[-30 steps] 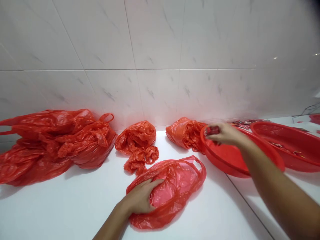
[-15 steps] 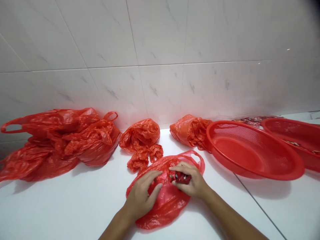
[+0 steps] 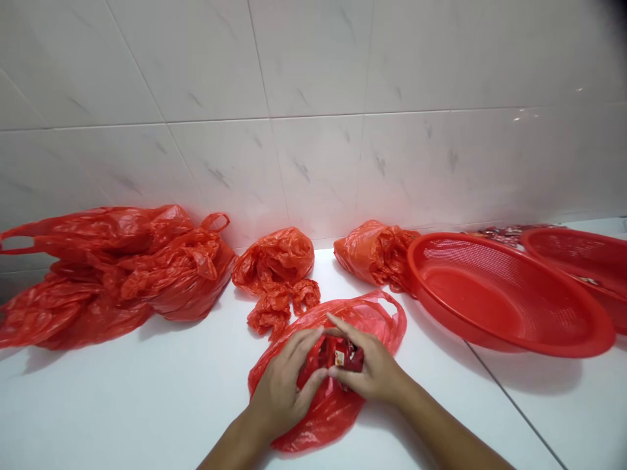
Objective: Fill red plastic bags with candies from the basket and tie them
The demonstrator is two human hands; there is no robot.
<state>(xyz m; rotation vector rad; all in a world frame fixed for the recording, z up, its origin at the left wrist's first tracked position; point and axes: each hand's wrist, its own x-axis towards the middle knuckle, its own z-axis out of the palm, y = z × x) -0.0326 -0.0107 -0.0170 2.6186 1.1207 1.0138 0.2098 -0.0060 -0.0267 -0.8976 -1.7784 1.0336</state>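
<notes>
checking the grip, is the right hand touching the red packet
Touching. The head view shows the right hand with its fingers closed around the red foil packet, over its top and under its lower edge.

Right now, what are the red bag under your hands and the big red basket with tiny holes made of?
The bag looks like thin, shiny plastic film: it crumples into soft folds and glints. The basket looks like hard, glossy moulded plastic, probably, because it keeps its round shape and has neat rows of small holes.
</notes>
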